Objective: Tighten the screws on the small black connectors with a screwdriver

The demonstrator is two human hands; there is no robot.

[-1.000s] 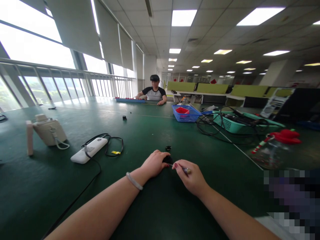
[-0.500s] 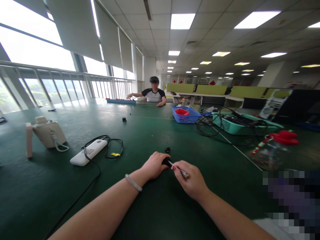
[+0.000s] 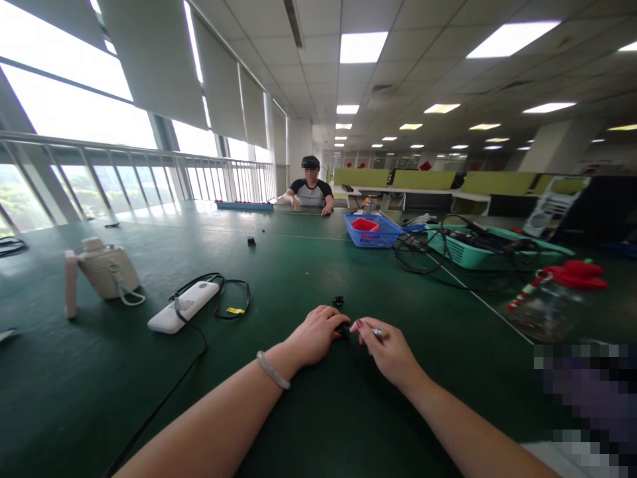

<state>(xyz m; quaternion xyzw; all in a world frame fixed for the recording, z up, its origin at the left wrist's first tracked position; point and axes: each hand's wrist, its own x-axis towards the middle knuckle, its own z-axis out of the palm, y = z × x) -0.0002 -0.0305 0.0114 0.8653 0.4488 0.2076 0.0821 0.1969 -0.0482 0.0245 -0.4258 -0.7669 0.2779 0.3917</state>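
My left hand (image 3: 317, 334) rests on the green table and is closed on a small black part (image 3: 343, 328), pinning it near the tabletop. Its details are too small and partly hidden by my fingers. In my right hand (image 3: 391, 352) I grip a screwdriver with a yellowish handle (image 3: 380, 334); the handle's end sticks out above my fingers, and its tip points left toward the black part. Whether the tip touches the part I cannot tell. Another small black piece (image 3: 338, 301) lies on the table just beyond my left fingers.
A white power bank (image 3: 184, 307) with a black cable lies left, beside a beige bottle (image 3: 110, 269). A blue basket (image 3: 373, 231), a green basket (image 3: 460, 249) with cables and a red-lidded jar (image 3: 552, 299) stand right. Across the table sits a person (image 3: 312, 192).
My right hand has drawn slightly back from the black part, and less of the screwdriver's shaft shows. The view has shifted a little. The person opposite has brought one arm inward.
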